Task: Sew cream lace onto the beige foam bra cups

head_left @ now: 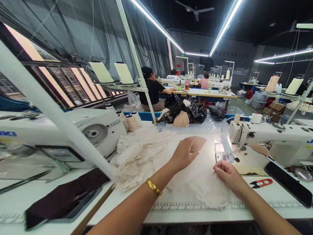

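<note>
My left hand point(184, 152) is closed on a beige pad point(198, 143), which sticks out past its fingers over the white table. Thin cream fabric point(207, 189) lies below and between the hands, and its edge meets the fingertips of my right hand point(226, 173), which are pinched on it. A larger heap of ruffled cream fabric point(139, 156) spreads to the left. The sewing machine point(244, 137) stands just beyond my right hand, its lamp shining on the needle plate.
Red-handled snips point(262, 183) and a black phone point(288, 182) lie at right. Black plastic bags point(195, 112) and a beige cup point(181, 119) sit at the back. A slanting white pole point(61, 120) crosses the left side. A person in black point(151, 91) sits ahead.
</note>
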Motion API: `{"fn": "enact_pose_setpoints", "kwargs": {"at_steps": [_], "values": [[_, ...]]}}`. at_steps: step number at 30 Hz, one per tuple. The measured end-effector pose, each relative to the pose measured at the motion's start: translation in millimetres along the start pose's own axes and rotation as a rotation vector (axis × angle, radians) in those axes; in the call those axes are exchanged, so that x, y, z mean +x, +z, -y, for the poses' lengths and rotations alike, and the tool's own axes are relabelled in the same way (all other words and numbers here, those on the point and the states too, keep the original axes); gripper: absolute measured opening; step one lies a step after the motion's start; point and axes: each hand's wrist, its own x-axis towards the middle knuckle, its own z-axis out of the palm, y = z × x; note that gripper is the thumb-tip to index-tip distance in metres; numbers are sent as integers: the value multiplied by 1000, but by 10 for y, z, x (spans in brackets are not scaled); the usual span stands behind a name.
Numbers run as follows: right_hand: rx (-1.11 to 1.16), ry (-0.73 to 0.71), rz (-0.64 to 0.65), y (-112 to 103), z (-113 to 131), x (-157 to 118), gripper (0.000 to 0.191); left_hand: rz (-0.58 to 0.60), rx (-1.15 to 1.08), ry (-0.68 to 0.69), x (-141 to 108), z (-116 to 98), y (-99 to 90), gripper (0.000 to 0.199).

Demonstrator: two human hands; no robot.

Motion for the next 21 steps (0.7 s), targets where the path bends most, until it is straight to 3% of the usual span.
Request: {"fn": "enact_pose_setpoints", "kwargs": {"at_steps": [2,5,11,14,18,21], "values": [[-24,-29,-34,-15,-80,49,48,-15,25,-33,119,125,-26,56],[-33,-55,-52,-15,-137,53,43,-15,38,-57,187,198,-123,39],[-11,-69,-75,-32,-188,42,40,-37,-3,-79,40,127,-395,34],[18,-83,-82,-76,-196,30,41,3,-59,-85,-172,-10,-398,23],[83,-70,-87,-135,-134,-40,48,235,-319,-142,-477,-366,-239,16],[54,-76,-83,-146,-65,-109,50,321,-336,-178,-581,-608,-145,9]]}}
